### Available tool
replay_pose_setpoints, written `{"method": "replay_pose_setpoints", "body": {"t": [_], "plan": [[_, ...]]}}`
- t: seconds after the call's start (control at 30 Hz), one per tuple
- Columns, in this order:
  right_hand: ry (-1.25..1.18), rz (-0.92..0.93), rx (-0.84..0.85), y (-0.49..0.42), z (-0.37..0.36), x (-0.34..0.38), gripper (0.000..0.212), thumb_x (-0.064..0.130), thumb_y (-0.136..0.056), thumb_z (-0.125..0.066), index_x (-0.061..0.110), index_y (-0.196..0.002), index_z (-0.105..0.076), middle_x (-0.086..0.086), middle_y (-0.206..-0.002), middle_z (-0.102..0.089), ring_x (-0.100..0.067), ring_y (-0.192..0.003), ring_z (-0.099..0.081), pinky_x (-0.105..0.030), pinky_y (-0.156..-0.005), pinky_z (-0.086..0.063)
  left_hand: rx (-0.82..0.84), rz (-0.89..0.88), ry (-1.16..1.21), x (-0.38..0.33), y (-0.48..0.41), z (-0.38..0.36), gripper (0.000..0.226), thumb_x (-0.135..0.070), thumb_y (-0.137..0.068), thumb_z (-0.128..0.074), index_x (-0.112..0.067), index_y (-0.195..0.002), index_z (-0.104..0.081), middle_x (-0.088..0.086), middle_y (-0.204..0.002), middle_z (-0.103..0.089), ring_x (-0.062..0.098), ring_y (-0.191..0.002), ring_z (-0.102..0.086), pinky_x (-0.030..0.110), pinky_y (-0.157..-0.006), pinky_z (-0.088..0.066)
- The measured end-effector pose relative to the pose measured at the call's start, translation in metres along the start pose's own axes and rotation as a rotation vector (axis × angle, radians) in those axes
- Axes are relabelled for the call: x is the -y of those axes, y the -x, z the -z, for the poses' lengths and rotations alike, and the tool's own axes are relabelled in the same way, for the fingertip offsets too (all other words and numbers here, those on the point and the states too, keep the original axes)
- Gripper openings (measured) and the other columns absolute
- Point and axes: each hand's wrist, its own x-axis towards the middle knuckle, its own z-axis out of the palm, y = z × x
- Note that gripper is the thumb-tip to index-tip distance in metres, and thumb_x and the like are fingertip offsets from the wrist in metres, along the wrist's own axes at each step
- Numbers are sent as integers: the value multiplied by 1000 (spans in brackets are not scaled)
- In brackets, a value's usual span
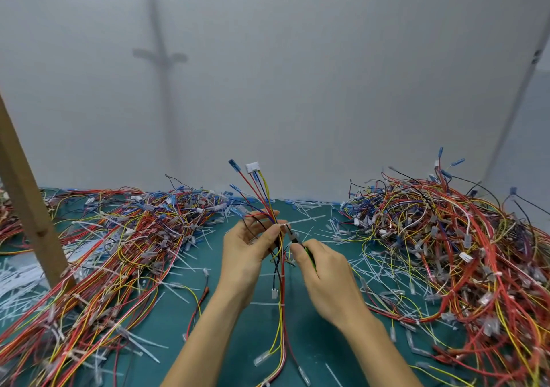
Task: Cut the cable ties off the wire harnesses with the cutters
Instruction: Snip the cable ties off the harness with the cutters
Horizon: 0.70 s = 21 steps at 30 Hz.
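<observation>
Piles: tangled red, yellow and blue wire harnesses [119, 252] were heaped either side on the green mat [321, 351].
Held harness [262, 190]: was pinched upright by the left hand [247, 252].
Green-handled cutters [297, 241]: were gripped in the right hand [324, 276], tips at the bundle.
White cable tie [285, 226]: cut judged imminent; wires to be spared.

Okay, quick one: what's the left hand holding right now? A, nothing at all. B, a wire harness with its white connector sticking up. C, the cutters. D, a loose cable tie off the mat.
B: the left hand pinches the wire harness, its white connector at the top, while the right hand grips the cutters.
</observation>
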Motion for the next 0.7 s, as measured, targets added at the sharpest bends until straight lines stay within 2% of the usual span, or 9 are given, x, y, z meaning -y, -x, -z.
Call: {"method": "replay_pose_setpoints", "body": {"t": [0.23, 0.43, 0.6, 0.7], "plan": [[-14, 7, -10, 1, -1, 1, 52, 65, -88, -25, 22, -76, -51, 8, -70, -54, -12, -68, -49, -29, -59, -30, 27, 9, -9, 1, 3, -3, 21, 3, -89, -62, -3, -109, -64, 19, -99, -74, 26, -95, -72, 30, -82, -59], [-11, -2, -8, 2, 0, 2, 59, 67, -88, -22, 20, -76, -55, 6, -67, -55, -13, -65, -50, -27, -57, -32, 12, 11, -8, 1, 4, -4, 21, 3, -88, -64, -4, -108, -65, 18, -96, -74, 27, -93, -73, 28, -79, -59], [-29, -10, -16, 1, -1, 3, 63, 68, -87, -21, 18, -75, -57, 3, -65, -59, -17, -64, -53, -38, -63, -39, 2, 12, -8, 1, 4, -4, 21, 3, -87, -65, -4, -106, -65, 18, -95, -74, 27, -92, -73, 28, -78, -59], [-47, -55, 3, 1, -1, 4, 65, 69, -86, -21, 18, -72, -59, 1, -67, -63, -18, -66, -56, -38, -64, -41, 8, 12, -6, 2, 4, -4, 20, 4, -87, -65, -5, -105, -66, 17, -93, -75, 28, -91, -72, 28, -77, -58]]}}
